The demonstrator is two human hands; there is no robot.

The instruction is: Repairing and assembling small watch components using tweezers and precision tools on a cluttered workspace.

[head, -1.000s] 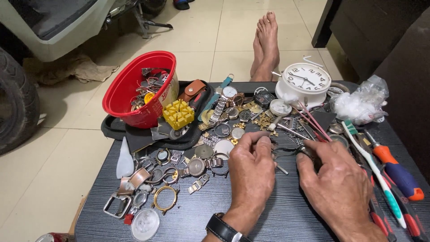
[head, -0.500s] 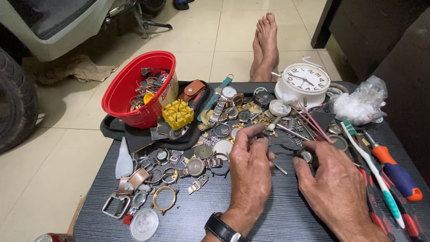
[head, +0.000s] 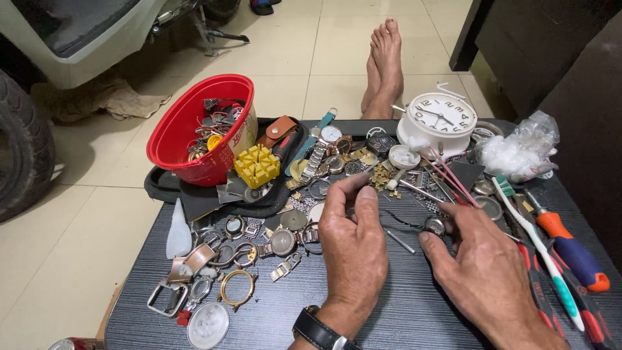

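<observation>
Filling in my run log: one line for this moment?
left hand: pinching small part | right hand: fingertips at small round watch case | table: watch parts, red bowl

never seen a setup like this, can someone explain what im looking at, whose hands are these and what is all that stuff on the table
There is no machine here. A person wears a camera on the head, so the one view looks down at their own two hands over a dark table.

The left hand, with a black wristwatch, pinches something too small to make out. The right hand holds a small round watch case.

Around them lie watch parts: loose cases and straps, a gold ring bezel, a red bowl of scraps, a yellow block, a white alarm clock, a toothbrush and an orange-handled screwdriver. The bare feet on the floor appear to be the person's own.
</observation>
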